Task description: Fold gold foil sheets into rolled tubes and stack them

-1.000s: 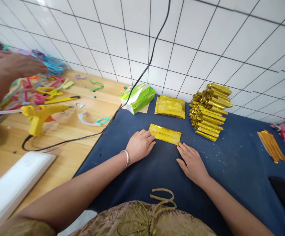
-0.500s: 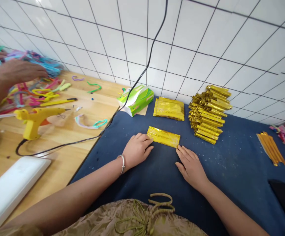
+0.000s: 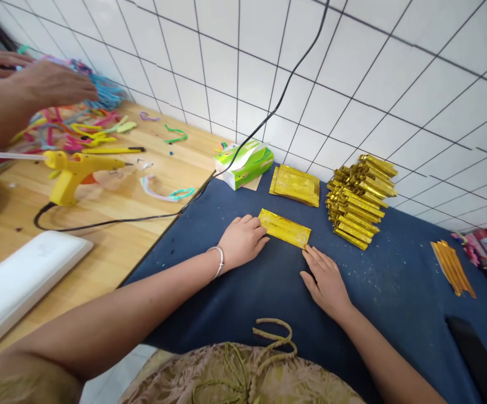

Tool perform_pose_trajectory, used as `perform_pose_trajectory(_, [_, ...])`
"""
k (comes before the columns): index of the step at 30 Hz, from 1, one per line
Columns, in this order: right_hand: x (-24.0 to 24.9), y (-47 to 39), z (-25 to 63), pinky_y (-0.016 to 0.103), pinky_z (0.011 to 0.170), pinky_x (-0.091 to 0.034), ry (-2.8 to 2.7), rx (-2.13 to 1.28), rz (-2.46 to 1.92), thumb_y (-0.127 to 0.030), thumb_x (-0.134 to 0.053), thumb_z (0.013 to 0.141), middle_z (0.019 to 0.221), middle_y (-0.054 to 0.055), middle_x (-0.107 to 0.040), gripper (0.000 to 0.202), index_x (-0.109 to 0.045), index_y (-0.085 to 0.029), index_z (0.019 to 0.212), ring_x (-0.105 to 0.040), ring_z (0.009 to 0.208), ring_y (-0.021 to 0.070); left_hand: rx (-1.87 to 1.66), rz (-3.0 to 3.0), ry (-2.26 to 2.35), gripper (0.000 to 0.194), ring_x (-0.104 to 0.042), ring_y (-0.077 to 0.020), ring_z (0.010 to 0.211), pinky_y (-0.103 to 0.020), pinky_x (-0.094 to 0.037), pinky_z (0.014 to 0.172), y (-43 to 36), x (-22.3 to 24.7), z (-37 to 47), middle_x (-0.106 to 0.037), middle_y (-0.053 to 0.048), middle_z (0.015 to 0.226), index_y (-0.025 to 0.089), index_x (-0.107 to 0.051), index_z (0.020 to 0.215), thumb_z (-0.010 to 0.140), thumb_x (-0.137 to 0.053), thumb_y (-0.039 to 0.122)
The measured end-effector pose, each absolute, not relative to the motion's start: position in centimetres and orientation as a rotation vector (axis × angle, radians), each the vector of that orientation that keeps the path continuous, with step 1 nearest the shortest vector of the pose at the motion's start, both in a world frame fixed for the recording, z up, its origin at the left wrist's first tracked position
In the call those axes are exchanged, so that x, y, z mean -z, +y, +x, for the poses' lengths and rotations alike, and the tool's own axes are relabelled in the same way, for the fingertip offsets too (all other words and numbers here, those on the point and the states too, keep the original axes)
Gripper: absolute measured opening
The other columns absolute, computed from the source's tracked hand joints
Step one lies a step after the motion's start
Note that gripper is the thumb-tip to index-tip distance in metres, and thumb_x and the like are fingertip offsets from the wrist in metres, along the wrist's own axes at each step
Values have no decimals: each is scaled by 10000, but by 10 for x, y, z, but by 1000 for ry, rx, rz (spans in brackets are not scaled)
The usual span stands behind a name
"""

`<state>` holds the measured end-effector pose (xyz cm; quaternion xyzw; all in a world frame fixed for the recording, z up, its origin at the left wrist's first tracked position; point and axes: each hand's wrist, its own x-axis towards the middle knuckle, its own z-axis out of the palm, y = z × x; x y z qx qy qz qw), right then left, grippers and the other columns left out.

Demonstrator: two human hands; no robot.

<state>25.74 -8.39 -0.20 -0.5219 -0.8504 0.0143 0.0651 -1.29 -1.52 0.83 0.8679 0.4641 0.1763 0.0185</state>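
A rectangular sheet of gold foil paper (image 3: 286,229) lies flat on the dark blue cloth, with faint creases running lengthwise. My left hand (image 3: 243,241), a silver bangle at its wrist, rests on the sheet's left end, its fingers lightly bent and the thumb apart. At the lower right corner, my right hand (image 3: 324,279) lies palm down with fingers stretched out, the tips touching the edge. Behind the sheet is a flat stack of gold foil paper (image 3: 296,185). To its right rises a pile of folded gold foil strips (image 3: 358,202).
A green tissue box (image 3: 246,165) stands by the tiled wall. On the wooden table at left are a yellow glue gun (image 3: 73,174), a white box-like object (image 3: 28,289) and pipe cleaners. A co-worker's hand (image 3: 50,84) is there. A black cable (image 3: 269,115) hangs across.
The camera view has shifted slightly. My hands stay at the two ends of the gold sheet, with little visible movement. The co-worker's hands remain over the pipe cleaners.
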Motion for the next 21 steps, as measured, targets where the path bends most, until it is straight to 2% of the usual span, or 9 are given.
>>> perform_pose_trajectory(8, [-3, -87, 255, 447, 1042, -320, -2547, -61, -1608, -350, -374, 913, 1407, 77, -404, 451, -402, -198, 1337, -345, 1305, 227, -525, 2852, 1383, 308, -486, -221, 851, -385, -343, 766, -13, -14, -8, -566, -88, 832, 166, -617, 793, 894, -420, 379])
perform_pose_trajectory(11, [-2, -88, 256, 455, 1027, -335, -2539, -47, -1589, -345, -382, 907, 1396, 87, -417, 455, -402, -203, 1338, -362, 1294, 230, -542, 2884, 1286, 308, -505, -228, 919, -396, -349, 830, -9, -20, 3, -587, -104, 896, 154, -624, 775, 892, -431, 362])
perform_pose_trajectory(14, [-2, -88, 256, 460, 1028, -333, -2541, -43, -1582, -338, -381, 905, 1397, 92, -415, 457, -399, -199, 1340, -357, 1297, 233, -622, 2860, 1191, 279, -457, -220, 1129, -386, -324, 947, -5, -20, 17, -555, -99, 1169, 169, -614, 991, 916, -385, 309])
perform_pose_trajectory(16, [-3, -88, 255, 457, 1036, -325, -2543, -56, -1585, -338, -372, 908, 1400, 89, -411, 457, -397, -194, 1341, -349, 1302, 232, -605, 2861, 1108, 354, -342, -214, 1277, -381, -274, 1020, -3, -14, 24, -444, -79, 1350, 197, -506, 1216, 927, -358, 337])
perform_pose_trajectory(18, [-3, -87, 254, 454, 1043, -320, -2542, -71, -1588, -339, -368, 910, 1401, 85, -409, 456, -395, -195, 1342, -342, 1306, 229, -508, 2869, 1051, 474, -255, -231, 1341, -400, -229, 1056, -1, -4, 27, -343, -81, 1434, 210, -399, 1326, 918, -342, 445])
perform_pose_trajectory(21, [-4, -87, 254, 452, 1046, -318, -2535, -100, -1594, -340, -382, 907, 1399, 83, -413, 457, -396, -199, 1342, -345, 1304, 227, -399, 2866, 1032, 584, -212, -260, 1362, -431, -184, 1074, -1, 7, 26, -297, -103, 1458, 205, -346, 1368, 899, -286, 549])
